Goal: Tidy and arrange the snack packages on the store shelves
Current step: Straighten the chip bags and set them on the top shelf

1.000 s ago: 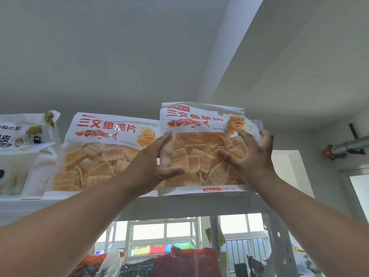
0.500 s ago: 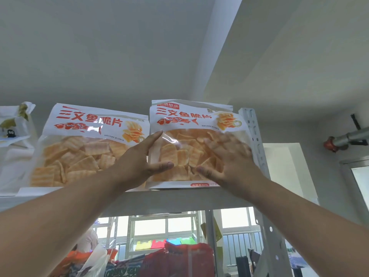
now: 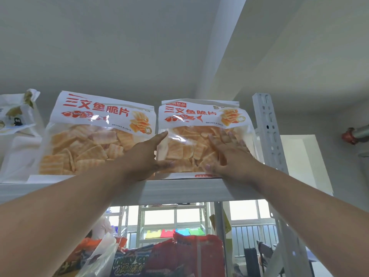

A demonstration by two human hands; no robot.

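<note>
Right chip bag (image 3: 201,136) stands upright on top shelf (image 3: 179,188), just beside its twin bag (image 3: 95,134). Left hand (image 3: 147,156) at its left edge, fingers straight, thumb on front. Right hand (image 3: 227,154) spread flat on front, slightly blurred, likely pressing.

The two crisp bags (image 3: 203,136) (image 3: 95,134) were glossy clear plastic with white printed headers. The shelf (image 3: 179,189) and its perforated upright (image 3: 268,132) were matt grey-painted metal.
</note>
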